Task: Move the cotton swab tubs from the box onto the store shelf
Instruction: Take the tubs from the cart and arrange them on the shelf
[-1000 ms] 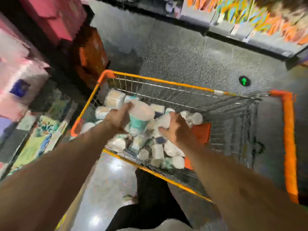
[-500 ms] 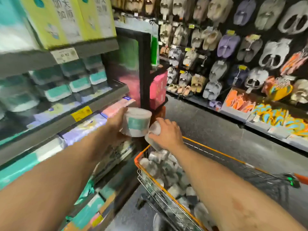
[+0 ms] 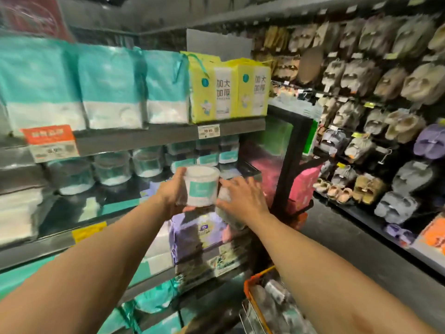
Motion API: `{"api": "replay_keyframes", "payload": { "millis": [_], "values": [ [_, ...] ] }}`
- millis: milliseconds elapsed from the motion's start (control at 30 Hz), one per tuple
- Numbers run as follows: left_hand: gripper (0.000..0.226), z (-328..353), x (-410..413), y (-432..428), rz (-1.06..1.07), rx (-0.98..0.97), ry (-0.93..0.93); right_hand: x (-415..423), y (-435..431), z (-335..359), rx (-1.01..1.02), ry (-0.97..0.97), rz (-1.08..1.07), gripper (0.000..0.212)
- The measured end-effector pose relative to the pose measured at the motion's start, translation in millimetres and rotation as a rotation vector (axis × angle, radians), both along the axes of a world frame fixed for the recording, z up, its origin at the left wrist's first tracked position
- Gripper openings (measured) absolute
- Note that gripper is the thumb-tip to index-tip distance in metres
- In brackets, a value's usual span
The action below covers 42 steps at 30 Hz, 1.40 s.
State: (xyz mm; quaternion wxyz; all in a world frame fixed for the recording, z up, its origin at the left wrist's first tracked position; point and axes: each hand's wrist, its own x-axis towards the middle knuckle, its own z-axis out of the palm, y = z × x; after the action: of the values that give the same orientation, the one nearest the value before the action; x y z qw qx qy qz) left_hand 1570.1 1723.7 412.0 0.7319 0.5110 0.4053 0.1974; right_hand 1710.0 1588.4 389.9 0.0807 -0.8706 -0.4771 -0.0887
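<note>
The left hand [image 3: 173, 197] grips a round white tub [image 3: 201, 186] with a teal label. The thumb lies up the tub's near left side and the fingers curl under its base. The tub is upright, held in the air just in front of the right end of the middle shelf [image 3: 72, 210], level with the goods there.

Just to its right, the right hand [image 3: 243, 197] is seen from the back. Its fingers are spread and laid over a second tub [image 3: 225, 203], clasping it from above and from the right. The thumb is hidden. This tub is tilted, sits a little lower than the first, and touches it or nearly so.

On the middle shelf, a row of clear tubs [image 3: 113, 168] stands toward the back on the left. Stacked teal-labelled tubs [image 3: 207, 156] stand at the far right, directly behind the held tub. A yellow tag [image 3: 89, 231] is fixed to the shelf's front edge.

On the shelf above are teal packs [image 3: 108, 88] and, to their right, yellow packs [image 3: 228, 90]. A purple pack [image 3: 197, 237] sits on the shelf below, under both hands.

At the near right, the orange rim of a wire cart [image 3: 252, 282] shows, with blurred loose tubs [image 3: 277, 298] inside. Slippers [image 3: 385, 92] cover the far right wall.
</note>
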Motion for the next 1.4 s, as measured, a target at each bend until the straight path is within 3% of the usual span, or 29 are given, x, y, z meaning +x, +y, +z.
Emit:
{"api": "replay_keyframes", "payload": {
  "millis": [133, 267, 500, 733, 867, 967, 1100, 1200, 1300, 1400],
  "values": [
    [0.028, 6.8, -10.0, 17.8, 0.181, -0.004, -0.036, 5.1, 36.3, 9.7, 0.033, -0.077, 0.115, 0.079],
    [0.055, 6.3, -13.8, 46.3, 0.234, -0.029, -0.068, 7.9, 74.3, 18.0, -0.026, -0.110, 0.181, 0.070],
    [0.044, 2.0, -39.1, 82.1, 0.472, 0.021, -0.080, -5.9, 141.7, 24.5, -0.045, -0.152, 0.345, 0.067],
    [0.065, -7.5, -97.7, 116.5, 0.677, 0.126, 0.080, -44.5, 199.9, 21.1, -0.094, -0.197, 0.519, 0.065],
    [0.066, -17.6, -138.3, 135.0, 0.697, 0.142, 0.118, -77.8, 229.1, 20.3, -0.142, -0.176, 0.604, 0.067],
    [0.075, -27.6, -161.1, 146.9, 0.717, 0.145, 0.194, -98.0, 246.1, 16.9, -0.182, -0.202, 0.655, 0.067],
    [0.046, -35.8, -185.1, 156.7, 0.673, 0.172, 0.329, -120.3, 269.4, 13.8, -0.256, -0.219, 0.690, 0.067],
    [0.055, -43.2, -200.7, 169.4, 0.580, 0.328, 0.556, -129.4, 281.5, 15.7, -0.348, -0.208, 0.714, 0.066],
    [0.048, -33.7, -214.1, 174.6, 0.509, 0.513, 0.805, -135.9, 291.1, 16.9, -0.382, -0.186, 0.714, 0.067],
    [0.051, -30.8, -220.4, 183.4, 0.572, 0.669, 0.882, -138.2, 295.0, 15.8, -0.375, -0.154, 0.715, 0.070]
  ]
}}
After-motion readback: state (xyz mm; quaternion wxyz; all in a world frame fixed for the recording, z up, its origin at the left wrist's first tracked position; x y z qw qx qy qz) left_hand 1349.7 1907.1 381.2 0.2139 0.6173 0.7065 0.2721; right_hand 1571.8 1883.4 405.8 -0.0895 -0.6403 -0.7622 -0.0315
